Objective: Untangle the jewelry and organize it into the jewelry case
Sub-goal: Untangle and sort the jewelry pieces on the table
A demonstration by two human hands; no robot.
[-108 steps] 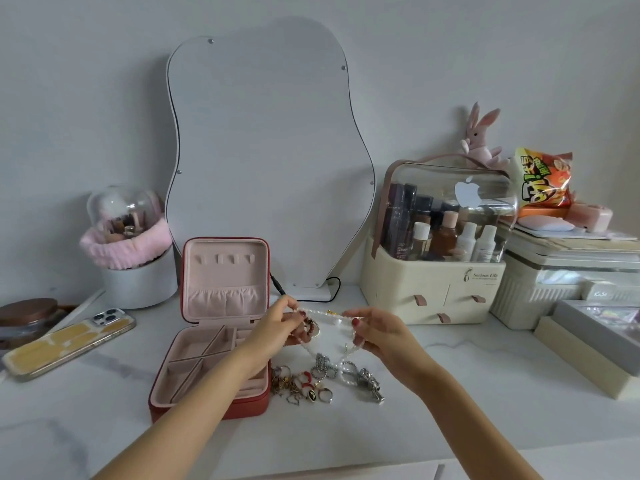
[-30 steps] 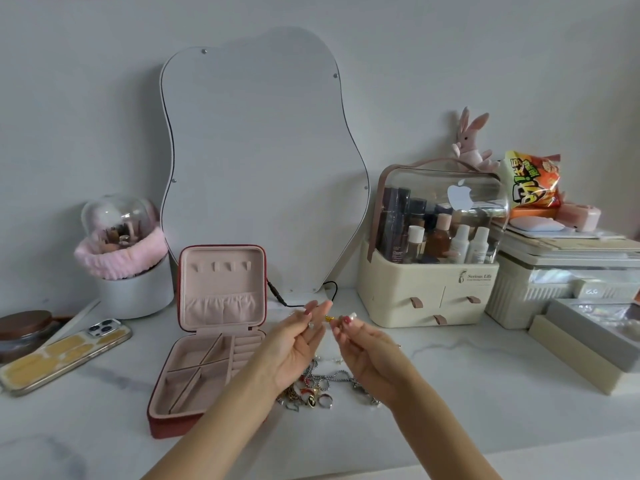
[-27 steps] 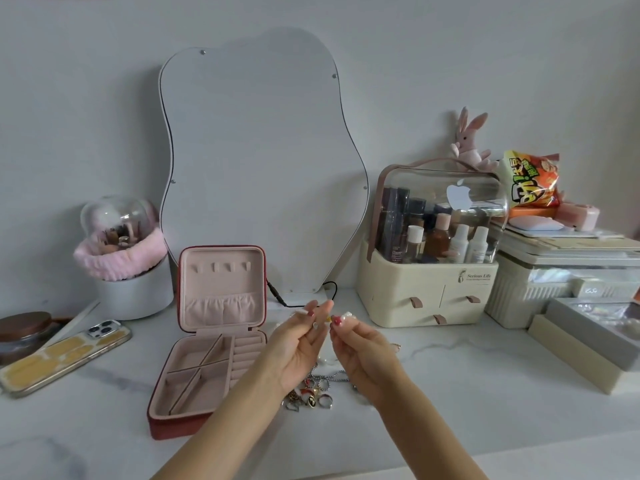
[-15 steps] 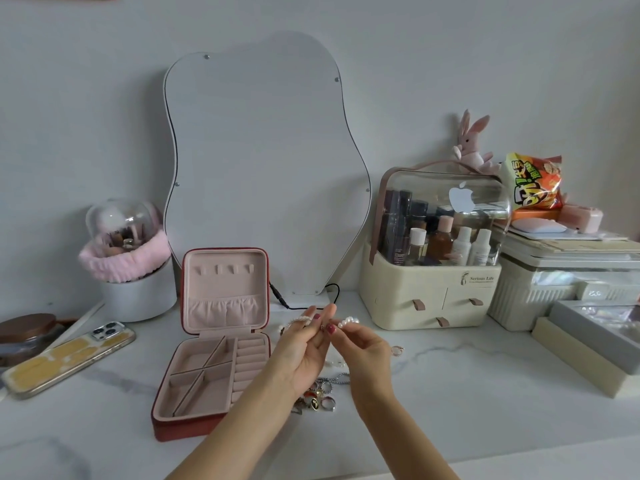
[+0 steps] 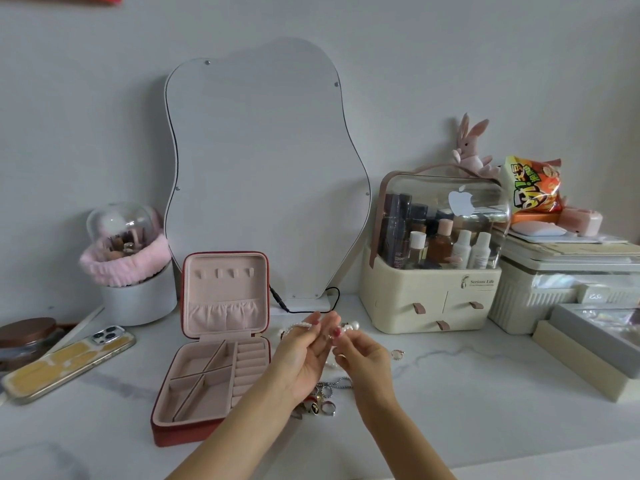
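Pearl strand [image 5: 300,326] pinched between left hand [image 5: 304,355] and right hand [image 5: 360,351]; probably light, limp, slippery. Best gripped beside knots, above jewelry case [image 5: 211,386].

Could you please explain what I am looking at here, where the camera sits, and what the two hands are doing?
There is no machine: a person wears one wide-angle camera on the head, looking down at their own bare hands over a white marble-patterned tabletop. The left hand and the right hand are raised together and pinch a white bead strand between their fingertips. Under the hands lies a small pile of rings and chains, and a single ring lies apart to the right. On the left a red jewelry case stands open, its pink compartments showing nothing inside. Around it are a phone, a wavy mirror and a cosmetics organizer.
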